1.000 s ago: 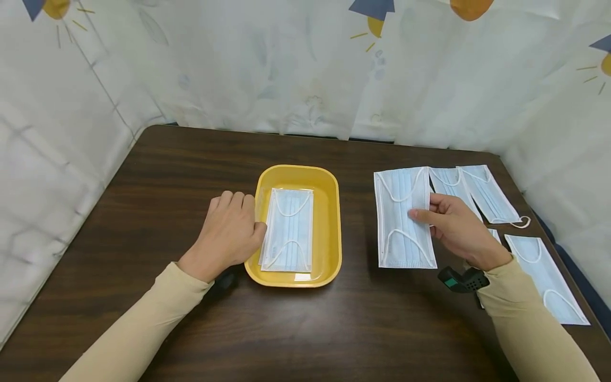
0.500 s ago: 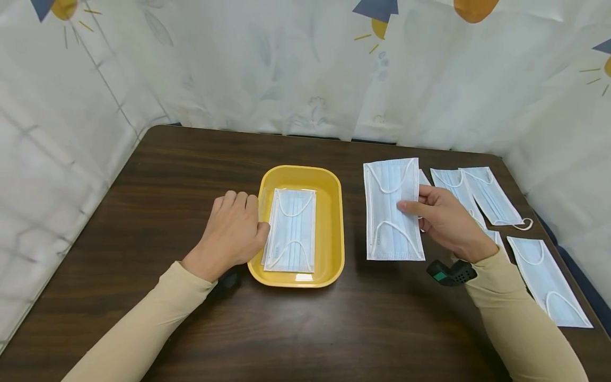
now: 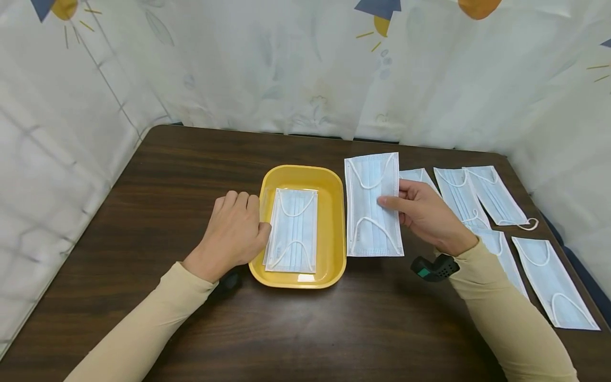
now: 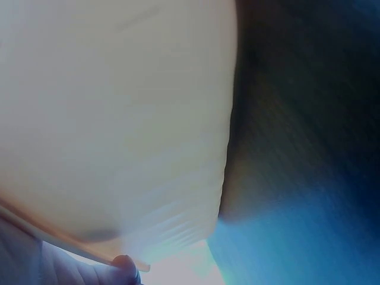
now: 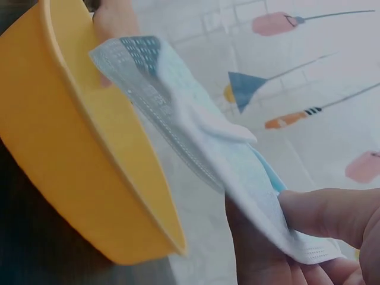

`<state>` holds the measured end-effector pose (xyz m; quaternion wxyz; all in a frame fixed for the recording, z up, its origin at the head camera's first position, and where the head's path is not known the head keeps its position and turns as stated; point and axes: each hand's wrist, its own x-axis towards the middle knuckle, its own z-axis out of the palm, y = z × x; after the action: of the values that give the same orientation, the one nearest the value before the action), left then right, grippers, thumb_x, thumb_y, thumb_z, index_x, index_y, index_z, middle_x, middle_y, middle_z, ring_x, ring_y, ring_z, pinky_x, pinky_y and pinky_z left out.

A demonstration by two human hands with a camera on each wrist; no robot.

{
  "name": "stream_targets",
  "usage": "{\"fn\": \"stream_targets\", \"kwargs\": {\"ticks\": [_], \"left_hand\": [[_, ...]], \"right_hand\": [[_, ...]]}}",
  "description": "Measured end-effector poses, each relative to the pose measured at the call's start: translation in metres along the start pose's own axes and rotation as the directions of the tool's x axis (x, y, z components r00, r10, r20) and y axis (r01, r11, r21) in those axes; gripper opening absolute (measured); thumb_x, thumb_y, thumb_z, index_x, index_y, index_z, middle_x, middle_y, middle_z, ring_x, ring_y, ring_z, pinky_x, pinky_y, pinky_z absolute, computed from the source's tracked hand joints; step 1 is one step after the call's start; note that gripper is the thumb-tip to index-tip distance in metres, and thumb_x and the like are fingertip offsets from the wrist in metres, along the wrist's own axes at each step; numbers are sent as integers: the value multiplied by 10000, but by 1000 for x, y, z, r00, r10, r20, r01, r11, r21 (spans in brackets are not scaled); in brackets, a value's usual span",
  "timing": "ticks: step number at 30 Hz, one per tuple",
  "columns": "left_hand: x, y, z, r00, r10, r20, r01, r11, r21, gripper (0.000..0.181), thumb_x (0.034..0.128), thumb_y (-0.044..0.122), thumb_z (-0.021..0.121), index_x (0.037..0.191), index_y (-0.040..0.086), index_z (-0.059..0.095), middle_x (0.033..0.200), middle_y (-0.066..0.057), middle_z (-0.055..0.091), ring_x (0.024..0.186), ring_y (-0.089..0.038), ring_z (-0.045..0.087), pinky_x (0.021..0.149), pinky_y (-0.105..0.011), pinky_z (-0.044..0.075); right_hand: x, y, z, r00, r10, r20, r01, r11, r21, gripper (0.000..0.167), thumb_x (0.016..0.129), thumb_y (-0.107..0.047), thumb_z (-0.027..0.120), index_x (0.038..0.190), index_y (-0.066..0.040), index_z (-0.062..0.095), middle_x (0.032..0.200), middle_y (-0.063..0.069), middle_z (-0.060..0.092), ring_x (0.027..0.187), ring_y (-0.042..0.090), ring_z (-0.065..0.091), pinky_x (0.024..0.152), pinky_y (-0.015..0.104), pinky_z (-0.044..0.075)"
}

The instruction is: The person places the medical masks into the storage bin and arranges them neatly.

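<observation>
A yellow plastic tray [image 3: 329, 228] stands near the middle of the table, with overlapping light-blue face masks [image 3: 292, 231] lying flat inside. My left hand [image 3: 231, 233] grips its left rim; in the left wrist view fingers [image 4: 122, 267] curl at the edge of the tray's wall [image 4: 119, 107]. My right hand [image 3: 429, 217] pinches another face mask [image 3: 372, 204] by its right edge, thumb on the front. That mask hangs upright just beside the tray's right rim. In the right wrist view the held mask [image 5: 208, 130] bends, its far end near the tray [image 5: 53, 148].
On the right of the dark wooden table [image 3: 305, 334] lie several more masks, among them one by the right edge [image 3: 556, 284] and one at the back right [image 3: 494, 196]. A pale patterned curtain [image 3: 267, 69] surrounds the table at the back and sides.
My right hand has carried the held mask leftward and slightly up, from above the right-hand masks to the tray's right side. The left hand stays on the tray's rim.
</observation>
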<state>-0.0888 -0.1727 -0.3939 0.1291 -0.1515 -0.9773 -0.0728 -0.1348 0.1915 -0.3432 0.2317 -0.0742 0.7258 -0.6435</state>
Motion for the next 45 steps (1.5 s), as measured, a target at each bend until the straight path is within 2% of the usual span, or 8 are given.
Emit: {"fn": "stream_targets", "kwargs": {"ticks": [10,16,28,37,45], "left_hand": [[0,1,1,1000,-14,25,14,1000,-2,216,900,221,493,798,32,491,757,-111,470,791,-316,426,772,-459,398],[1,0,1,1000,-8,15,8,1000,0,212,895,217,491,787,34,486,750,-111,467,782,-317,424,763,-457,398],[1,1,0,1000,-4,9,4,1000,-3,213,890,218,484,784,33,478,746,-111,464,777,-318,419,758,-454,395],[1,1,1,1000,-5,7,5,1000,-2,211,888,220,487,779,39,482,744,-107,464,776,-318,425,752,-453,396],[0,0,1,1000,3,-3,-3,1000,-2,206,882,214,475,757,50,463,728,-98,447,755,-306,409,737,-440,387]], "right_hand": [[17,-5,18,999,-11,30,10,1000,29,417,1015,-120,617,1389,21,499,1161,7,752,963,159,766,813,324,636],[24,-5,27,999,-28,47,23,995,97,396,1011,-73,599,1379,31,500,1124,-5,773,947,152,779,798,329,639],[36,-4,45,996,-32,85,20,991,135,414,1007,-31,565,1405,50,485,1128,-9,762,956,138,771,804,321,636],[46,0,59,995,5,104,-17,993,115,456,1011,-57,584,1449,13,480,1237,54,711,1015,164,761,851,351,634],[54,4,73,991,16,133,-35,989,142,476,999,-17,583,1456,41,466,1193,54,726,1015,160,759,844,377,636]]}}
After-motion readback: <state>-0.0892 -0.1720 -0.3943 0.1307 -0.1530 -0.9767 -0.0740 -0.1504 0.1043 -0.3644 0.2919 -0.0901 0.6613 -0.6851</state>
